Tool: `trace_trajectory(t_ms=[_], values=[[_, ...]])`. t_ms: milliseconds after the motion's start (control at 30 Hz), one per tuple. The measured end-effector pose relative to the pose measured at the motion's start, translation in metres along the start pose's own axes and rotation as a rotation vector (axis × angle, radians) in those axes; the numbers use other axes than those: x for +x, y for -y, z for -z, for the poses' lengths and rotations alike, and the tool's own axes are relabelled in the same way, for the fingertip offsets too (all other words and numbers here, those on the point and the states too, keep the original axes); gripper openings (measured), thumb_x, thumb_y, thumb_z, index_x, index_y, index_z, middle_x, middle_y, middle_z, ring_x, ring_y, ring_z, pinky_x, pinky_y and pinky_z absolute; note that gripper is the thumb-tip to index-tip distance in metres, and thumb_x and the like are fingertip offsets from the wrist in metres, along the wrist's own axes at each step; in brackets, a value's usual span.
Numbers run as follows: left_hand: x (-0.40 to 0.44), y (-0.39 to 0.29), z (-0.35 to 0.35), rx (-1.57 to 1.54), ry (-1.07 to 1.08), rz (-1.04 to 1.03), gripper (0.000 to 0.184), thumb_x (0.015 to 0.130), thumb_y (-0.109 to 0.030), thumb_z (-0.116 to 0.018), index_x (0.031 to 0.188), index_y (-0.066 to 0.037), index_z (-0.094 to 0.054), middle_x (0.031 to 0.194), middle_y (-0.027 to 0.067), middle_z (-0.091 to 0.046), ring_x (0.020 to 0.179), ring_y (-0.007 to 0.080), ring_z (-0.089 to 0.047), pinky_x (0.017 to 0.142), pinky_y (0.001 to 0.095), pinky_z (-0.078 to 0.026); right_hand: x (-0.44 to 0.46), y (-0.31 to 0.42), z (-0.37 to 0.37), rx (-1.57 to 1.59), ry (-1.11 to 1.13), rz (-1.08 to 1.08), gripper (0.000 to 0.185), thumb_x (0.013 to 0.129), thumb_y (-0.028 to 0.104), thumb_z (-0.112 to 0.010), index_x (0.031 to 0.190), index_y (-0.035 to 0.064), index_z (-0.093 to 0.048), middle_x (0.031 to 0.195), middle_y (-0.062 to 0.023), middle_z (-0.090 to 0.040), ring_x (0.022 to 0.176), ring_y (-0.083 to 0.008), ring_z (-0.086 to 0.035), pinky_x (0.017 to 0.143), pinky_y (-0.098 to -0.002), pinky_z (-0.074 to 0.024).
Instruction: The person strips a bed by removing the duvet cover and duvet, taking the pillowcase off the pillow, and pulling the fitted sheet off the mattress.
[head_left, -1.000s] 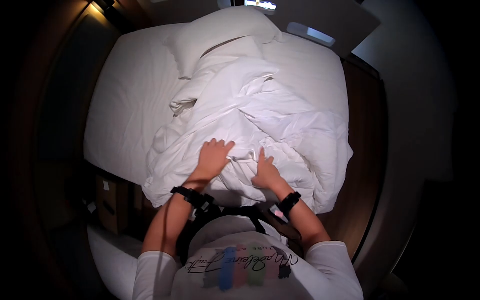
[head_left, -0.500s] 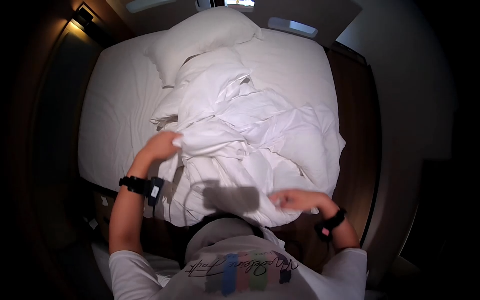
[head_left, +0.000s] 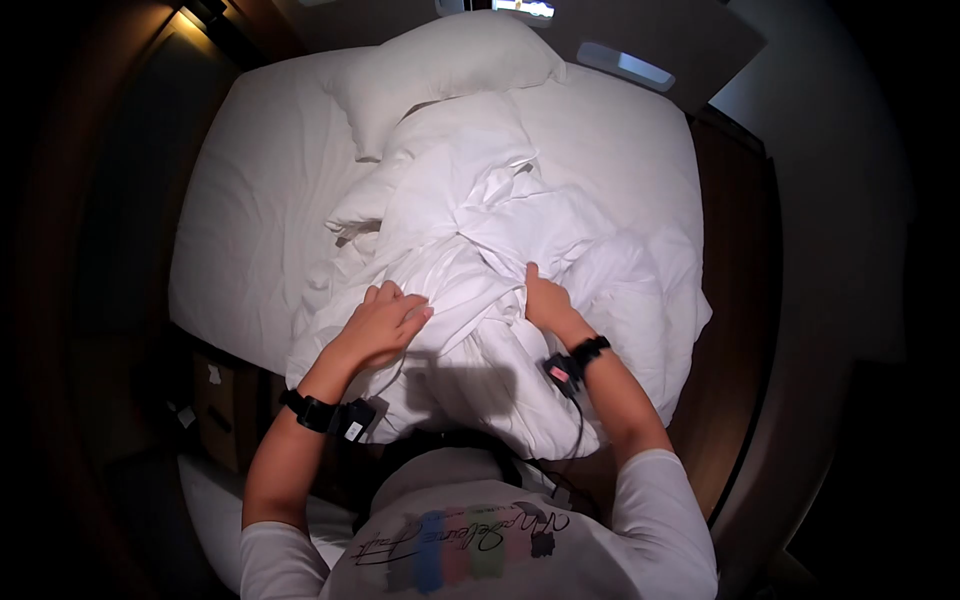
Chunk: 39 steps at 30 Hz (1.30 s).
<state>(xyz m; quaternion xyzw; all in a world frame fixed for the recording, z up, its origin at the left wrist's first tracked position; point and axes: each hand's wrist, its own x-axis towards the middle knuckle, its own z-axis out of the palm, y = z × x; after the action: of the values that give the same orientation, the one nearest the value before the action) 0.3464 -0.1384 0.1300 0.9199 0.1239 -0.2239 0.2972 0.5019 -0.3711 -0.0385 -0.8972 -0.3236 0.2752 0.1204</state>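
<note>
A crumpled white duvet lies bunched down the middle of the bed. My left hand rests over its left part, fingers spread and thumb out to the right, palm down. Further right, my right hand has its fingers curled into a raised fold of the duvet, the thumb or forefinger pointing toward the head of the bed. The fingertips of this hand are partly hidden by the hand itself. Both wrists carry black straps with small devices.
A white pillow lies at the head of the bed, over the duvet's far end. White sheet covers the mattress. A dark headboard with light slots stands behind. Wooden floor runs along the right side.
My left hand has moved right, letting go of the duvet's left edge. My right hand has moved from the near right edge inward and forward onto a middle fold. The view has shifted slightly.
</note>
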Motion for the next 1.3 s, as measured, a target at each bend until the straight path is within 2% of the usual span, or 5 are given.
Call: trace_trajectory(t_ms=[300,467,733,967,1300], values=[[0.046,-0.082,-0.008,0.314,-0.248,-0.668,0.039,0.069,-0.014,-0.063,0.107,-0.022,-0.056,0.138,0.0181,-0.023,0.123,0.0407,-0.024,0.100,0.0430,-0.029,-0.249,0.057,0.216,0.438,-0.009,0.244,0.060,0.063,0.005,-0.048,0.123,0.0125,-0.050,0.068,-0.0187,-0.055,0.052,-0.0273,-0.055,0.054,-0.0315,-0.0444],[0.054,-0.117,0.001,0.269,-0.135,-0.843,0.037,0.064,-0.005,-0.063,0.095,-0.010,-0.045,0.098,0.0114,-0.054,0.094,0.0307,-0.054,0.072,0.0390,-0.045,-0.356,0.062,0.239,0.463,-0.163,0.253,0.058,0.062,0.005,-0.048,0.119,0.0088,-0.054,0.060,-0.0134,-0.054,0.046,-0.0215,-0.054,0.051,-0.0285,-0.0439],[0.065,0.050,0.140,0.490,-0.649,-0.043,0.022,0.077,-0.009,-0.049,0.099,-0.009,-0.052,0.082,0.0166,-0.061,0.080,0.0374,-0.058,0.067,0.0455,-0.045,-0.485,-0.043,0.236,0.478,-1.173,-0.153,0.042,0.066,0.006,-0.050,0.107,-0.0007,-0.057,0.104,-0.0103,-0.059,0.095,-0.0179,-0.056,0.081,-0.0293,-0.0437],[0.002,0.044,0.121,0.280,-0.522,-0.127,0.042,0.072,-0.018,-0.056,0.113,-0.012,-0.048,0.101,0.0192,-0.058,0.095,0.0349,-0.055,0.079,0.0422,-0.044,-0.348,-0.114,0.238,0.294,-1.298,-0.307,0.034,0.078,0.001,-0.043,0.110,0.0007,-0.056,0.102,-0.0150,-0.059,0.095,-0.0229,-0.056,0.087,-0.0311,-0.0414],[-0.059,0.094,-0.007,0.124,-0.124,-0.109,0.094,0.066,-0.034,-0.070,0.140,-0.016,-0.014,0.134,0.0241,-0.033,0.125,0.0380,-0.031,0.103,0.0479,-0.024,-0.100,0.011,0.045,0.236,-0.005,0.281,0.043,0.076,0.007,-0.051,0.118,0.0000,-0.049,0.115,-0.0224,-0.051,0.110,-0.0341,-0.047,0.096,-0.0359,-0.0348]])
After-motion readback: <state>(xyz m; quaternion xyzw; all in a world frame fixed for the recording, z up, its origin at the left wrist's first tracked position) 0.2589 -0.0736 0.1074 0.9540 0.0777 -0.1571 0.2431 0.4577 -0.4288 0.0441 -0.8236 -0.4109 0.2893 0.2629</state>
